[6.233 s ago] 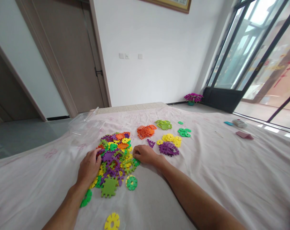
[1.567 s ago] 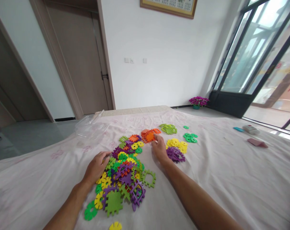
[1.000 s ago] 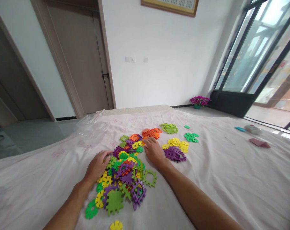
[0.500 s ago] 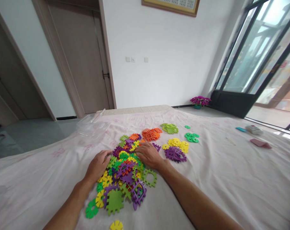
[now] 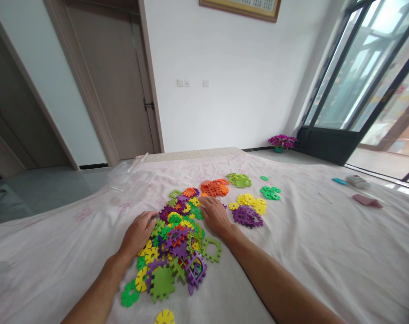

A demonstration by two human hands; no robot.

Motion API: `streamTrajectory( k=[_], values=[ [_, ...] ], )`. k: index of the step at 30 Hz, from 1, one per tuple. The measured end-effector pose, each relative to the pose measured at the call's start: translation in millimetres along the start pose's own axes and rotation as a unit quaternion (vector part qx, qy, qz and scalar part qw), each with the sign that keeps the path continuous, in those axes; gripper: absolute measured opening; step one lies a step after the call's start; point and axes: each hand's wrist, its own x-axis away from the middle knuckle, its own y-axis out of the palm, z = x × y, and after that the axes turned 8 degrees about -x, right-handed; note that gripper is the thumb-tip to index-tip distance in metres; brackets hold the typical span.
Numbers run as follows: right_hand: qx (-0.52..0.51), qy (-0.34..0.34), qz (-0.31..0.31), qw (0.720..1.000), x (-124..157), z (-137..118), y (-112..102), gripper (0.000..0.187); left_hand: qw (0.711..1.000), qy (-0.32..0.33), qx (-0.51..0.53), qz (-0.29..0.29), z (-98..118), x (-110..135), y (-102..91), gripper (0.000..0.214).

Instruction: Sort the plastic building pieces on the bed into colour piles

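A mixed pile of flat plastic building pieces (image 5: 179, 249) lies in front of me, with notched squares, frames and slotted flower discs in green, yellow, purple and orange. At the pile's left edge rests my left hand (image 5: 139, 230), fingers loosely extended against the pieces. My right hand (image 5: 216, 217) is palm down at the upper right edge of the pile, fingers stretched out leftward. A sliver of purple shows beside it; what lies under the palm is hidden. Sorted heaps sit beyond: orange pieces (image 5: 215, 187), light green pieces (image 5: 239, 180), yellow discs (image 5: 253, 203), purple pieces (image 5: 247, 216) and green discs (image 5: 270, 193).
A pale patterned cloth (image 5: 312, 252) with wrinkles covers the surface. Clear plastic bag (image 5: 128, 175) lies at the far left. Toward the right edge are a pink cloth (image 5: 367, 201), a white packet (image 5: 357, 182) and a thin stick (image 5: 325, 198).
My right hand has shifted slightly right, off the upper pile, uncovering yellow and green discs and covering most of a purple piece. My left hand stays in place.
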Motion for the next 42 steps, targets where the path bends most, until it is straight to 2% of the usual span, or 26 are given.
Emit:
streamTrajectory(
  k=[3, 11, 20, 27, 32, 36, 42],
  values=[
    [0.012, 0.023, 0.018, 0.999, 0, 4, -3, 0.04, 1.0, 0.003, 0.0, -0.001, 0, 0, -0.4, 0.037],
    [0.048, 0.036, -0.004, 0.998, -1, 6, -10, 0.048, 1.0, -0.001, 0.0, 0.005, -1, 0, -0.1, 0.035],
    [-0.047, 0.076, 0.097, 0.991, -1, 32, -4, 0.05, 1.0, -0.001, 0.005, 0.005, -2, 0, 1.1, 0.036],
    [-0.088, 0.062, 0.16, 0.981, -4, 41, 2, 0.06, 1.0, -0.001, 0.01, 0.001, -1, 0, -0.1, 0.034],
    [-0.048, 0.076, 0.127, 0.988, -2, 45, 6, 0.063, 1.0, -0.001, 0.008, -0.003, -1, 0, 0.3, 0.035],
    [-0.016, 0.079, 0.119, 0.99, 0, 43, 3, 0.05, 1.0, 0.0, 0.006, -0.003, -1, 0, 0.3, 0.035],
    [-0.035, 0.036, -0.006, 0.999, 2, 30, -5, 0.031, 1.0, 0.001, 0.002, -0.001, 0, 1, -0.2, 0.035]
  ],
)
